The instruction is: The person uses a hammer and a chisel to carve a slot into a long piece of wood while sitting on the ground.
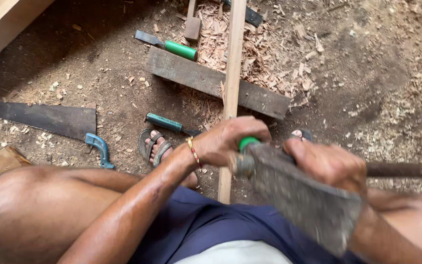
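My left hand (230, 142) is closed around a green-handled chisel (248, 143), held against a long thin wooden strip (233, 68). The strip runs from the top of the view down toward my lap and lies across a weathered grey plank (191, 76). My right hand (326, 164) grips a hatchet close to its head. Its broad grey blade (308, 200) is blurred and sits right by the chisel's top end. The dark hatchet handle (406, 169) points off to the right.
A hand saw with a blue handle (50, 119) lies at left. Two other chisels (179, 49) (164, 122) and a wooden mallet (192, 24) lie on the dirt floor among wood shavings (269, 54). My sandalled foot (155, 146) is beside the strip.
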